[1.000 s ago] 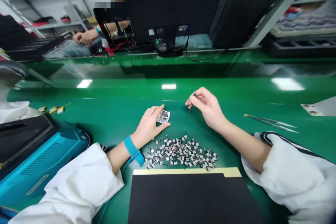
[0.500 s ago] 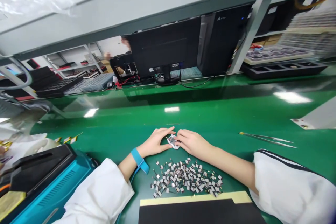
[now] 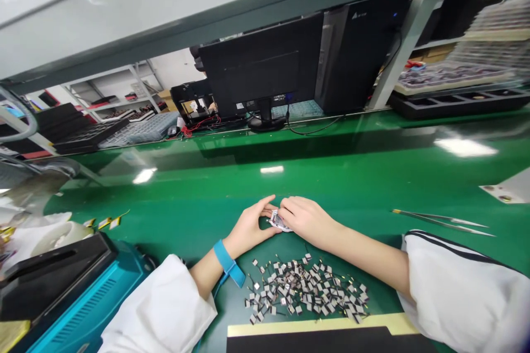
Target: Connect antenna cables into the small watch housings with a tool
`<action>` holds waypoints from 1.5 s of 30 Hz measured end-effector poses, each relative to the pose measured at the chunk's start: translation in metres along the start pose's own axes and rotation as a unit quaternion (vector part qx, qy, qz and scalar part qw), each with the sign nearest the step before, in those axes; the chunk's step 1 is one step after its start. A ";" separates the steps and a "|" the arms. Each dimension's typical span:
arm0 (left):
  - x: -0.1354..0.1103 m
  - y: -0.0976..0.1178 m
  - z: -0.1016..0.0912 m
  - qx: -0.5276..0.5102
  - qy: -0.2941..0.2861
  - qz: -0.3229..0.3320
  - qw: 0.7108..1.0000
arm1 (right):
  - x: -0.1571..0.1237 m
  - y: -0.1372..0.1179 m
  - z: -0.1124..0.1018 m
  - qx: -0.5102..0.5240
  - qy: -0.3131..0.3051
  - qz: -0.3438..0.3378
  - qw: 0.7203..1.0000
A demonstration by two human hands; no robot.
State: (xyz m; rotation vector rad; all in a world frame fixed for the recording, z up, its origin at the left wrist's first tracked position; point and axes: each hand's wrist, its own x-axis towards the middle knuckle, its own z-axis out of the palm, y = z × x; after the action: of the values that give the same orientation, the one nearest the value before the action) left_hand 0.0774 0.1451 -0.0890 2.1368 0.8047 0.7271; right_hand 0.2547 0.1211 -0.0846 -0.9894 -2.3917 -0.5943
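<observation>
A small white-edged part with a grey, circuit-like inside (image 3: 278,222) is between my hands above the green mat. My left hand (image 3: 250,224), a blue strap round its wrist, grips the left side of it between thumb and fingers. The fingers of my right hand (image 3: 308,222) are bent and pressed onto its right side, hiding some of it. Just below my hands lies a loose heap of small square grey pieces with short black leads (image 3: 306,287). Metal tweezers (image 3: 443,220) rest on the mat to the right.
A black board with a yellow edge (image 3: 314,326) lies at the front. To the left stands a teal and black machine (image 3: 91,292), with several yellow-taped pieces (image 3: 104,223) behind it. A monitor (image 3: 260,71) and trays (image 3: 459,105) stand at the back. A white bracket (image 3: 509,187) is at right.
The white-edged part has tilted and shifted slightly right with my hands, which stay on it. The whole view has moved a little.
</observation>
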 end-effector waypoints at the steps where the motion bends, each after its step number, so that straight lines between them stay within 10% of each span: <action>1: 0.000 0.000 0.000 -0.004 -0.001 -0.001 1.000 | 0.000 0.001 0.001 -0.001 0.008 -0.005 1.000; 31: -0.001 0.010 0.004 0.035 0.057 -0.038 0.997 | 0.000 0.001 0.002 0.166 -0.009 0.115 0.979; 45: -0.001 0.012 0.006 -0.049 0.102 -0.049 0.992 | 0.003 0.004 0.015 0.362 0.057 0.223 0.903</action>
State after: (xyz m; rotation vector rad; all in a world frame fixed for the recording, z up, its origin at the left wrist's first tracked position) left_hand 0.0847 0.1352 -0.0832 1.9436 0.9543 0.9246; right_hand 0.2514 0.1338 -0.0939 -1.0454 -1.9173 0.3804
